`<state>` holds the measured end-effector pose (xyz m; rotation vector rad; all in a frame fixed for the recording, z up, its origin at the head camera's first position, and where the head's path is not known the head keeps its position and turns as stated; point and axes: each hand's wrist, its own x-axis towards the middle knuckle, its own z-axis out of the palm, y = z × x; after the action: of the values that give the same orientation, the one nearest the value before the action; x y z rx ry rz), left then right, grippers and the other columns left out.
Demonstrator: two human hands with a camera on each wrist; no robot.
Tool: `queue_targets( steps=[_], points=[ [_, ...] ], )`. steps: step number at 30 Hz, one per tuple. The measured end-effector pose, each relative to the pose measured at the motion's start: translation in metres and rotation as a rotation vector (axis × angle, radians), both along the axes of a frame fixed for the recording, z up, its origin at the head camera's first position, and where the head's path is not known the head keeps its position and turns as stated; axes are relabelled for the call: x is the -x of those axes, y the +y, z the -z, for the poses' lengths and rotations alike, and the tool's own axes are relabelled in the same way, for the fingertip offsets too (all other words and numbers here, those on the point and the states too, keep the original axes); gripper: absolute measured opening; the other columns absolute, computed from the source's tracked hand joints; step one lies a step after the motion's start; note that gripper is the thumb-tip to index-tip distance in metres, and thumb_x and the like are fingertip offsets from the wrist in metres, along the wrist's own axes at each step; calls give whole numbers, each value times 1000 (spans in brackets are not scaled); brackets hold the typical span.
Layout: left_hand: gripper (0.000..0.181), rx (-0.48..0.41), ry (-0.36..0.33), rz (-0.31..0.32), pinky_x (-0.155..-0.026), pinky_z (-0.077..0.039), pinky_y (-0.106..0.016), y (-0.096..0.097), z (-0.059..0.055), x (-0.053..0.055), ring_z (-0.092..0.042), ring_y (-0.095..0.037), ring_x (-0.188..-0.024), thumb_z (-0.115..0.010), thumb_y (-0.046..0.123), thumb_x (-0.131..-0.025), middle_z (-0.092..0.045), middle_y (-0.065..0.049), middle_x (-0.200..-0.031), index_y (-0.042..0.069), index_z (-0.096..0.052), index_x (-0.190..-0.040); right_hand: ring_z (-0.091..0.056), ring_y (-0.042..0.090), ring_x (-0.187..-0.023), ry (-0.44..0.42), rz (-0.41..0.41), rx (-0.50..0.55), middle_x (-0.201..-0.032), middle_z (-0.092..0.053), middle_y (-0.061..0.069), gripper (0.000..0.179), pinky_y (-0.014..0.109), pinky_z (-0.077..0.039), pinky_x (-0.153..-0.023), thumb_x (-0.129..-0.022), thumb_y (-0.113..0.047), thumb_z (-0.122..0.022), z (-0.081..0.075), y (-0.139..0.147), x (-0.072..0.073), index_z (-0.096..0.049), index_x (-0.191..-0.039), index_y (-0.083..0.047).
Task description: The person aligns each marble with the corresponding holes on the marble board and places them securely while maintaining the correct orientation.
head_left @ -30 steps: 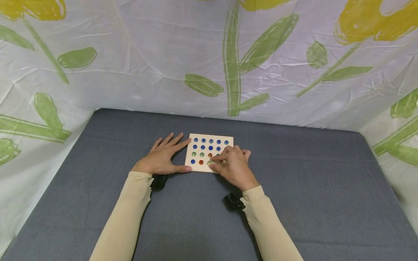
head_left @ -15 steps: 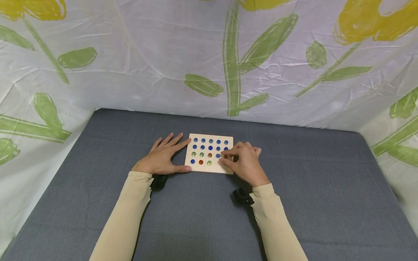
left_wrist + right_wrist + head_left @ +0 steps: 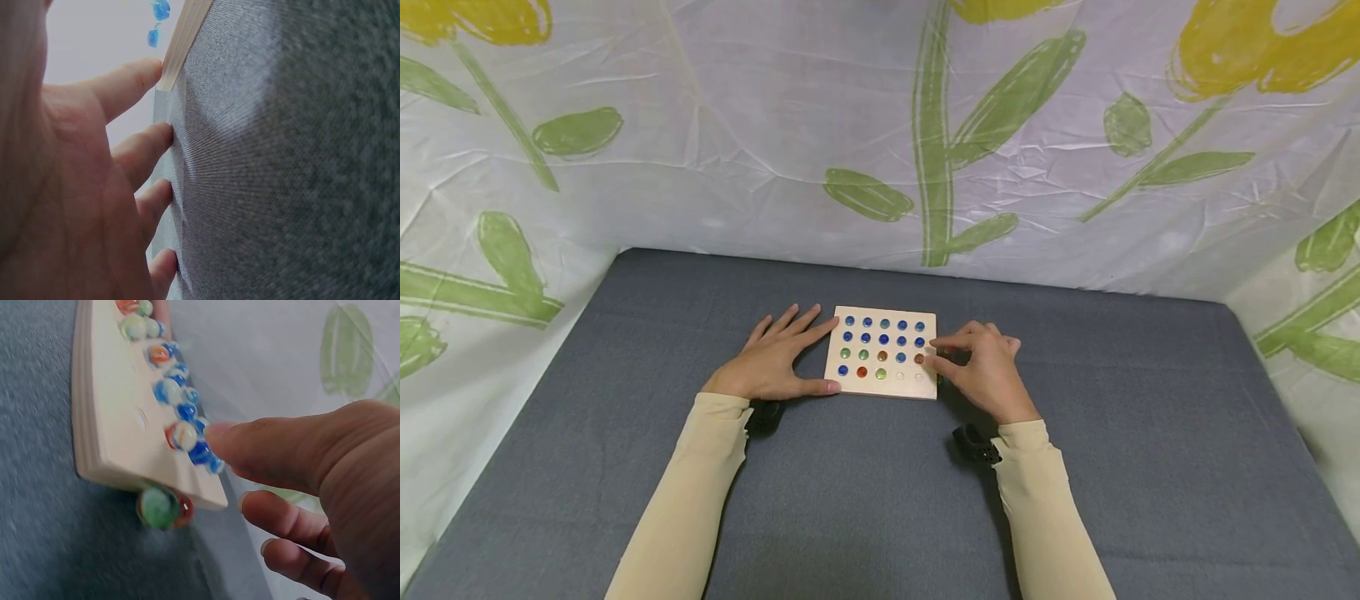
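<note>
A pale wooden board [image 3: 910,392] lies on the dark cloth, with rows of glass marbles seated in it, mostly blue [image 3: 883,339], some green, orange or red. Two hollows [image 3: 900,376] at the right of its front row hold nothing. My left hand [image 3: 767,367] lies spread beside the board, its thumb and index fingertip at the left edge. Over the right edge hovers my right hand [image 3: 988,371], thumb and index finger apart with no marble showing between them. In the right wrist view a green marble [image 3: 157,507] and a red marble [image 3: 185,511] sit just off that edge.
Grey-blue cloth [image 3: 1135,433] covers the table around the board. A white curtain [image 3: 737,125] printed with yellow flowers and green leaves hangs behind the table's far edge and at both sides.
My right hand has moved rightward from the front row to the board's right edge, uncovering the right-hand marbles and the two vacant hollows. My left hand has kept its place.
</note>
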<state>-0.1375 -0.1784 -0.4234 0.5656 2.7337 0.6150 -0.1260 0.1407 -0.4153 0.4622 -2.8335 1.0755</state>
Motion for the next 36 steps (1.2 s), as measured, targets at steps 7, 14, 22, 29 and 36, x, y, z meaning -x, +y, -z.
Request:
queue_targets(
  steps=[7,14,22,29,36],
  points=[
    [105,-4,1,0,-120,-2,-63,0,-2,-1,-5,-39,-155,-77,63,-79,-17,-13,-168,20,-29,-162,-53,31,-85,-5,17,-7,-91,-67,7,24,54,-21,-84,-83,-15,-86,0,11,2,-81,-105,-7],
    [105,-3,-1,2,-120,-1,-63,-1,-1,0,-5,-39,-155,-77,64,-80,-17,-13,-168,20,-29,-162,-55,29,-89,-48,8,-39,-94,-69,7,24,53,-22,-84,-81,-12,-87,-1,17,2,-82,-104,-8],
    [105,1,-7,2,-120,-1,-63,0,0,0,-5,-39,-155,-76,65,-80,-17,-13,-168,20,-29,-162,-53,29,-88,-108,-2,-74,-93,-68,6,25,51,-21,-82,-80,-12,-88,-1,18,1,-82,-105,-10],
    [105,0,-7,0,-120,-1,-63,1,-1,0,-5,-39,-155,-77,64,-80,-17,-13,-168,21,-29,-162,-53,28,-88,-113,4,-89,-94,-69,6,25,52,-22,-84,-81,-12,-87,2,16,2,-82,-105,-9],
    [105,1,-3,-2,-120,-1,-64,1,-1,0,-6,-39,-155,-77,63,-79,-17,-13,-168,20,-29,-162,-53,28,-86,-104,6,-103,-93,-69,6,24,52,-21,-82,-81,-10,-87,6,13,3,-82,-104,-9]
  ],
)
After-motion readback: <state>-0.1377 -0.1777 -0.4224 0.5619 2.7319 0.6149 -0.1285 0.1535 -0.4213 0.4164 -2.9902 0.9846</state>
